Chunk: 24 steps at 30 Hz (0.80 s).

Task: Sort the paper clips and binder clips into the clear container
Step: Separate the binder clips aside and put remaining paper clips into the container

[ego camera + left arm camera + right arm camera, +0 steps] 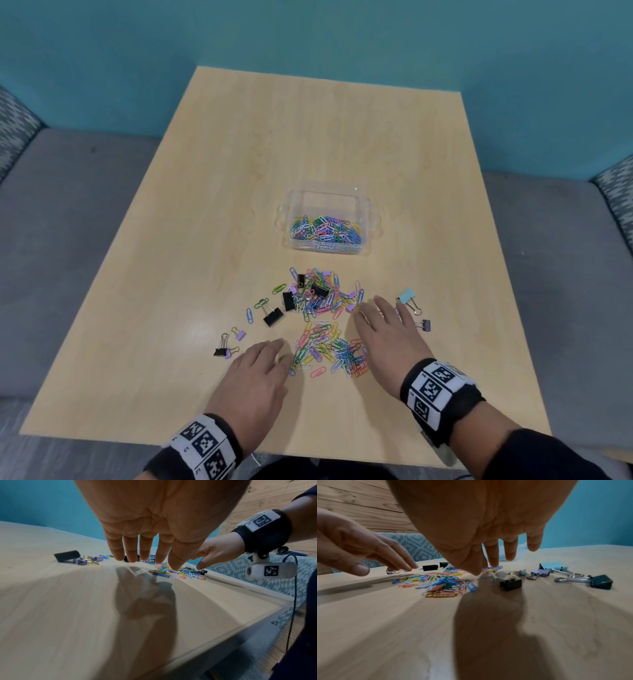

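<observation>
Open table on every side, clutter down the middle

Bare wooden table (pixel 191 219) is left to the left, to the right and beyond the clear container (pixel 328 219), whose open top is unobstructed from above. The strip between container and near edge is blocked by a mixed heap of paper clips (pixel 325 349) and black binder clips (pixel 320 291). Stray binder clips are scattered at the flanks: a light blue one (pixel 407 296) beside the right hand (pixel 387 334), purple and black ones (pixel 224 347) just left of the left hand (pixel 257 373).
</observation>
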Each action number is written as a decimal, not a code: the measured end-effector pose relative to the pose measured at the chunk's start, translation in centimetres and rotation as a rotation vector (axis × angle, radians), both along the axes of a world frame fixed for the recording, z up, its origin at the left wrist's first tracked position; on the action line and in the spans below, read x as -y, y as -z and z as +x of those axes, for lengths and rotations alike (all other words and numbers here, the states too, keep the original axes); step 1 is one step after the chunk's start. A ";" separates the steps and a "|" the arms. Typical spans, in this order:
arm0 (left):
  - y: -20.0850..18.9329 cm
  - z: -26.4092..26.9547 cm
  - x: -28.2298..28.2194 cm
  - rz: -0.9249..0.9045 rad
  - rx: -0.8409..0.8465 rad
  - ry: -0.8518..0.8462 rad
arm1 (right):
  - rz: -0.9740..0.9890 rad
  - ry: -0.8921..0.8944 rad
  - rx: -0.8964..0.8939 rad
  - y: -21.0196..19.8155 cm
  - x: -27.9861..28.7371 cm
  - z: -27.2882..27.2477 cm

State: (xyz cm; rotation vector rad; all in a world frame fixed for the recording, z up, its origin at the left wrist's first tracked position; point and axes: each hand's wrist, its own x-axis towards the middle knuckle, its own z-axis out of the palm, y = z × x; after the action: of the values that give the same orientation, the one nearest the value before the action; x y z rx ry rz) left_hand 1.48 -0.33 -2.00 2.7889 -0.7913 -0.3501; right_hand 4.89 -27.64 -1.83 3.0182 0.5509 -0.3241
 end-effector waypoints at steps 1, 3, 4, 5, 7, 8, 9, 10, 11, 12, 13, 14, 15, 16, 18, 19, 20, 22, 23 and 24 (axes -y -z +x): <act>0.0 0.0 0.0 -0.005 0.002 -0.002 | -0.004 -0.005 -0.006 0.0 -0.1 0.0; 0.0 0.0 -0.1 -0.013 0.007 -0.012 | -0.011 -0.042 -0.015 0.1 -0.3 -0.2; 0.0 0.0 -0.1 -0.016 0.004 -0.019 | -0.012 -0.060 -0.015 0.0 -0.3 -0.3; 0.1 -0.1 -0.2 -0.017 -0.003 -0.024 | -0.010 -0.073 -0.013 -0.1 -0.3 -0.5; 0.3 -0.2 -0.3 -0.011 -0.014 -0.032 | -0.007 -0.070 0.002 -0.3 -0.2 -0.4; 0.3 -0.3 -0.4 -0.008 -0.019 -0.034 | -0.009 -0.050 0.002 -0.5 -0.1 -0.2; 0.4 -0.3 -0.5 -0.005 -0.025 -0.035 | -0.013 -0.027 -0.005 -0.6 0.0 0.1; 0.4 -0.3 -0.5 -0.003 -0.028 -0.037 | -0.018 -0.009 -0.016 -0.6 0.1 0.4; 0.4 -0.3 -0.4 -0.003 -0.030 -0.038 | -0.023 -0.002 -0.035 -0.6 0.3 0.7; 0.3 -0.3 -0.4 -0.004 -0.031 -0.038 | -0.031 -0.004 -0.062 -0.6 0.4 0.9; 0.3 -0.3 -0.3 -0.006 -0.031 -0.038 | -0.040 -0.014 -0.086 -0.5 0.5 1.0; 0.2 -0.2 -0.3 -0.010 -0.032 -0.039 | -0.048 -0.028 -0.103 -0.5 0.6 1.0; 0.2 -0.2 -0.2 -0.012 -0.032 -0.044 | -0.056 -0.041 -0.111 -0.6 0.7 0.9; 0.1 -0.1 -0.2 -0.013 -0.032 -0.049 | -0.064 -0.052 -0.115 -0.7 0.8 0.8; 0.0 0.0 -0.1 -0.011 -0.039 -0.056 | -0.073 -0.065 -0.115 -0.9 0.9 0.7; 0.0 0.0 -0.1 -0.008 -0.043 -0.056 | -0.078 -0.075 -0.122 -1.1 0.9 0.9; 0.0 0.0 -0.1 -0.004 -0.046 -0.054 | -0.083 -0.087 -0.127 -1.2 0.8 1.1; 0.1 -0.1 -0.2 0.002 -0.051 -0.046 | -0.082 -0.104 -0.123 -1.4 0.7 1.6; 0.1 0.0 -0.3 0.002 -0.054 -0.046 | -0.081 -0.099 -0.127 -1.3 0.7 1.7; 0.1 0.0 -0.3 0.004 -0.056 -0.048 | -0.082 -0.085 -0.138 -1.2 0.8 1.6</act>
State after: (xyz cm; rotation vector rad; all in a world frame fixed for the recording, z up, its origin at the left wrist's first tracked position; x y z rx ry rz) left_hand 1.49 -0.04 -2.09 2.7828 -0.7108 -0.4196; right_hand 6.52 -28.40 -0.58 2.8991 0.6559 -0.5386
